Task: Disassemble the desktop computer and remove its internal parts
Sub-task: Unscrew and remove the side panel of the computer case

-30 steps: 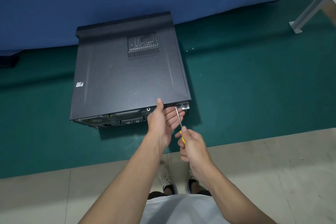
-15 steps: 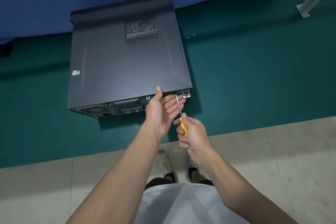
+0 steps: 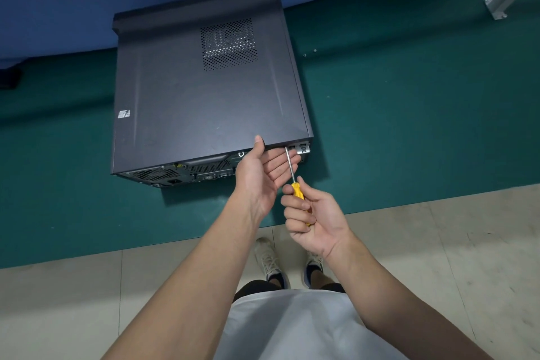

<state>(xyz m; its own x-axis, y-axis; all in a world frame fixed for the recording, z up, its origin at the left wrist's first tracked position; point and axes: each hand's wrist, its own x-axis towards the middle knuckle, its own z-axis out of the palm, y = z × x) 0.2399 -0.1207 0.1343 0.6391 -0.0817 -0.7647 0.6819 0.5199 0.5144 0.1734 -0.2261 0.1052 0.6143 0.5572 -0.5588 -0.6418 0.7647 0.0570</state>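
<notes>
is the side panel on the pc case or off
On: the side panel lies flush across the computer case, edges closed, with no internal parts exposed.

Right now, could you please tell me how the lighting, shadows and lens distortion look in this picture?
Head view: soft, even light, no glare on the computer case. Head view: the case throws a dark shadow on the green mat, toward the person and to the right. Head view: the wide lens bows the mat's near edge. The screwdriver looks sharp, without motion blur.
</notes>
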